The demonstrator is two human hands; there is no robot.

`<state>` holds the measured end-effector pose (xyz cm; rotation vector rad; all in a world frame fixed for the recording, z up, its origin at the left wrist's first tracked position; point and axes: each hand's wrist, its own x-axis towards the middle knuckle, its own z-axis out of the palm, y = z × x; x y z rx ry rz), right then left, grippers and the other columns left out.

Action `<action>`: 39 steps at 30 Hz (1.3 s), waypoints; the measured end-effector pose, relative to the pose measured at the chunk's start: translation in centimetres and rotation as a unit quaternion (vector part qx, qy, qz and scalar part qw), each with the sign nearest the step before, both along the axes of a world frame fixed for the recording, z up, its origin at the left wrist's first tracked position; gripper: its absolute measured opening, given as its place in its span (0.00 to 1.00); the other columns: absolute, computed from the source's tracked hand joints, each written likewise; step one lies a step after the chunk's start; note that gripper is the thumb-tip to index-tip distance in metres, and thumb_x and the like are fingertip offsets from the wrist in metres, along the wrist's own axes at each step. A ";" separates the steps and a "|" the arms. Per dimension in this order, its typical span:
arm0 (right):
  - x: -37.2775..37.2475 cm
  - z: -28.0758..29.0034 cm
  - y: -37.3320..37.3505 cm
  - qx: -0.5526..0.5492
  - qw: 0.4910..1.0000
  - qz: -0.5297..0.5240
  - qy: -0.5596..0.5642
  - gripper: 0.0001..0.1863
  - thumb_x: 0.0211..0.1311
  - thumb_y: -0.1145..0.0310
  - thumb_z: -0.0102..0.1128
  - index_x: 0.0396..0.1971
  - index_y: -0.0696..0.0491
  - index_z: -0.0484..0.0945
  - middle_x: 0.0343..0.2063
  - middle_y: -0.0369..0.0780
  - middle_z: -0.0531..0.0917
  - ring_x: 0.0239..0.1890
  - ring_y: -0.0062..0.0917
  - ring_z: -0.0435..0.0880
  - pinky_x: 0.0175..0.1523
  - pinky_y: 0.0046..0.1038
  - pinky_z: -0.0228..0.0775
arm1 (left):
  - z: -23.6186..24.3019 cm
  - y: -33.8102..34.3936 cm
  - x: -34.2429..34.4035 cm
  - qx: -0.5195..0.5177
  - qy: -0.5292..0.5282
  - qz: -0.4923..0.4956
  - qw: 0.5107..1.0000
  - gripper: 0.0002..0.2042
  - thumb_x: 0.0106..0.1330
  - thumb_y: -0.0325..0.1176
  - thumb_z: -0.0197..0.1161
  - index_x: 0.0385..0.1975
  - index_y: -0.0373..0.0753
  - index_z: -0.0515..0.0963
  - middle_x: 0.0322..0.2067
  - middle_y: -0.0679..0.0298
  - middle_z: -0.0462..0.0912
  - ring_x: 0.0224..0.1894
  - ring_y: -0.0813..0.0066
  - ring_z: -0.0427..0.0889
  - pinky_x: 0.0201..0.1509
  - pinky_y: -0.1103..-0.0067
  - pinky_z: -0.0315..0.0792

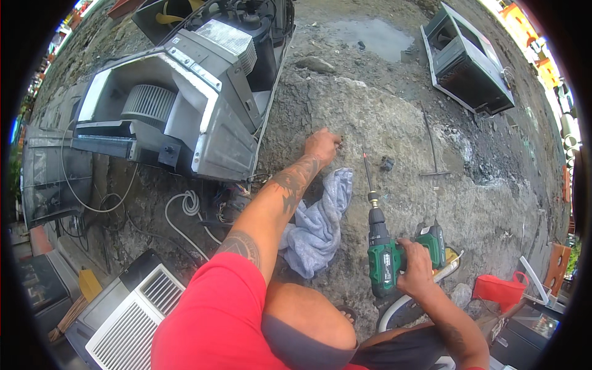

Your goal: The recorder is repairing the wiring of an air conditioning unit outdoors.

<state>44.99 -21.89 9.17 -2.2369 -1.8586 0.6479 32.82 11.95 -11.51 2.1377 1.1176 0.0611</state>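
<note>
My right hand (pixel 417 271) is wrapped round the grip of a green and black cordless drill (pixel 383 262). A long thin screwdriver bit (pixel 367 169) in its chuck points away from me over the ground. Ahead of me, my left hand (pixel 322 147) is low over the concrete with its fingers curled together; whatever they hold, if anything, is too small to make out. Beneath my left forearm lies a crumpled blue-grey cloth (pixel 317 225). A small dark piece (pixel 386 163) rests just right of the bit's tip.
An opened air conditioner (pixel 216 129) with a bare blower wheel stands at the left. A white louvred front panel (pixel 135 317) leans at lower left, near coiled cables (pixel 191 203). Another metal casing (pixel 468 61) sits far right, a T-shaped rod (pixel 431 142) nearer, a red pouch (pixel 501 288) at right.
</note>
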 end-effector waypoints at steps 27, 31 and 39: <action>-9.7 9.7 8.2 0.169 0.922 0.300 0.175 0.22 0.42 0.66 0.71 0.39 0.60 0.82 0.23 0.41 0.83 0.21 0.30 0.79 0.32 0.31 0.70 | 13.7 -16.7 -32.3 -0.477 -0.658 0.430 0.393 0.17 0.74 0.41 0.59 0.45 0.30 0.78 0.29 0.64 0.81 0.30 0.78 0.79 0.36 0.80 0.74; -11.0 8.7 8.7 0.134 0.926 0.302 0.183 0.22 0.44 0.61 0.70 0.39 0.58 0.81 0.25 0.43 0.78 0.26 0.36 0.80 0.33 0.33 0.69 | 14.5 -18.1 -34.2 -0.439 -0.682 0.451 0.371 0.16 0.73 0.42 0.59 0.43 0.33 0.80 0.29 0.66 0.82 0.29 0.79 0.79 0.36 0.80 0.73; -9.7 8.8 10.6 0.064 0.917 0.333 0.212 0.21 0.41 0.58 0.70 0.33 0.56 0.81 0.25 0.42 0.79 0.26 0.37 0.80 0.31 0.33 0.68 | 13.7 -18.9 -36.1 -0.406 -0.725 0.410 0.376 0.16 0.74 0.42 0.58 0.42 0.33 0.80 0.29 0.64 0.82 0.28 0.78 0.80 0.35 0.79 0.74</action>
